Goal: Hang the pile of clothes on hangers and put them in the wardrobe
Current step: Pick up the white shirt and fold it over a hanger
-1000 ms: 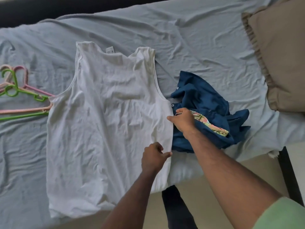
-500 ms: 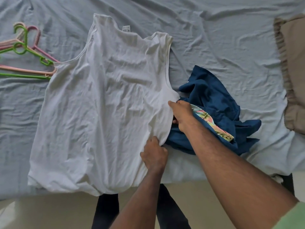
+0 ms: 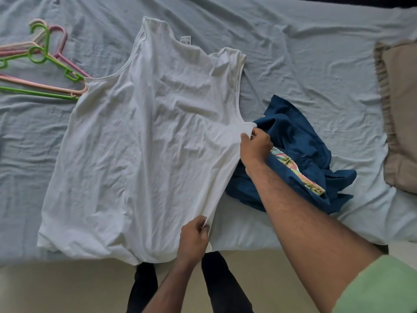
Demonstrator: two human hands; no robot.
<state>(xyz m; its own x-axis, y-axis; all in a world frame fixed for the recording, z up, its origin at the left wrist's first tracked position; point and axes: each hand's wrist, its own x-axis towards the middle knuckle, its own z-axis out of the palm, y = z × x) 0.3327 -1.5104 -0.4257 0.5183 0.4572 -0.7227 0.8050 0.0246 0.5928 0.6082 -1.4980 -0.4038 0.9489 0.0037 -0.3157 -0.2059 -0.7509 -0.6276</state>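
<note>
A white sleeveless top point(image 3: 140, 141) lies spread flat on the bed, neck pointing away from me. My right hand point(image 3: 256, 146) pinches its right side seam just under the armhole. My left hand point(image 3: 194, 238) pinches the same seam lower down, near the hem. Between the two hands the edge is lifted off the sheet. A crumpled blue garment point(image 3: 300, 141) with a floral strip lies right of the top, partly under my right forearm. Green and pink plastic hangers point(image 3: 42, 64) lie in a loose stack at the far left.
The bed is covered by a wrinkled pale blue sheet point(image 3: 304, 55). A beige frilled pillow point(image 3: 399, 114) sits at the right edge. The near edge of the bed runs just above my legs and the light floor point(image 3: 67, 288).
Both hands have closed on the top's right side seam and raised it slightly. My view has shifted, so the bed sits lower and further right in frame.
</note>
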